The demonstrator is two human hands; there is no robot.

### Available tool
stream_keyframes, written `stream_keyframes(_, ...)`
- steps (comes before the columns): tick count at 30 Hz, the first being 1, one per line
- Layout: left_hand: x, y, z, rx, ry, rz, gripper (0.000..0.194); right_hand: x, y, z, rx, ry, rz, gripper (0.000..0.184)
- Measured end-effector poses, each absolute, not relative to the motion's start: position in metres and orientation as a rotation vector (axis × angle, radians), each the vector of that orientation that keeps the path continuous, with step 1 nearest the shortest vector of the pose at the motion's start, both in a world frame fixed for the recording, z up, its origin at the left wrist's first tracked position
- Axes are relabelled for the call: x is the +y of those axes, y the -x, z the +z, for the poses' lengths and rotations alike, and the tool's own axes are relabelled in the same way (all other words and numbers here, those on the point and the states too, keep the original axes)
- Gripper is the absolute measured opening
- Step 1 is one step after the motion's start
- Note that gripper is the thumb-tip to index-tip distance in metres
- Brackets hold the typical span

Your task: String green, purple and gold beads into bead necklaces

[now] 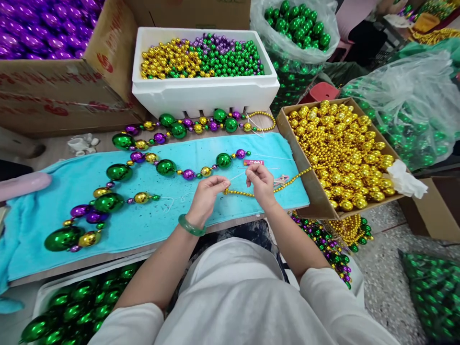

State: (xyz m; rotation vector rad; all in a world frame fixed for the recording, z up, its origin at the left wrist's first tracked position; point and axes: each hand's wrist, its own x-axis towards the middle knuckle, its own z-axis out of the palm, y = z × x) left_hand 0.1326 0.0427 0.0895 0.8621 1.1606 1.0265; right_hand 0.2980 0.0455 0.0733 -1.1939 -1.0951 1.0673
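Observation:
My left hand (207,194), with a green bangle at the wrist, is pinched on a thin white thread above the turquoise towel (151,218). My right hand (261,183) is pinched too, holding the thread and a strand of small gold beads (240,193) that trails right toward the gold bead box. A long strand of large green, purple and gold balls (118,173) lies across the towel to the left of my hands. A small pink lighter (253,163) lies just beyond my right hand.
A white foam box (204,93) of mixed beads stands behind. A cardboard box of gold balls (316,201) sits at right, a box of purple balls (43,96) at far left. Bags of green balls (296,28) stand behind; a tub of green balls (72,306) sits below the table.

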Motion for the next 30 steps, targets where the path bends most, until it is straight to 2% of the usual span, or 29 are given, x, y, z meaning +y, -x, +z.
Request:
stream_keyframes(5, 0.041, -0.096, 0.093, 1.240, -0.779, 1.109, 0.019, 0.032, -0.357, 0.074, -1.696, 1.440, 0.910, 0.010)
stream_keyframes(10, 0.039, -0.066, 0.074, 1.357, -0.550, 1.120, 0.021, 0.011, -0.390, 0.061, -2.302, 1.827, 0.551, 0.024)
stream_keyframes(15, 0.032, -0.055, 0.064, 1.519, -0.534, 1.041, 0.020, 0.005, -0.389, 0.049, -2.486, 1.954, 0.287, 0.031)
stream_keyframes(20, 0.031, -0.043, 0.063, 1.677, -0.629, 0.876, 0.018, 0.009, -0.397, 0.047, -2.531, 1.847, 0.221, 0.027)
stream_keyframes(23, 0.033, -0.034, 0.061, 1.843, -0.876, 0.643, 0.013, 0.008, -0.400, 0.050, -2.533, 1.753, 0.224, 0.027)
stream_keyframes(27, 0.033, -0.039, 0.063, 2.130, -1.644, 0.228, 0.015, 0.006, -0.401, 0.050, -2.508, 1.716, 0.232, 0.027)
stream_keyframes(30, 0.034, -0.064, 0.068, 2.050, -2.131, 0.351, 0.024, 0.006, -0.406, 0.048, -2.489, 1.722, 0.293, 0.025)
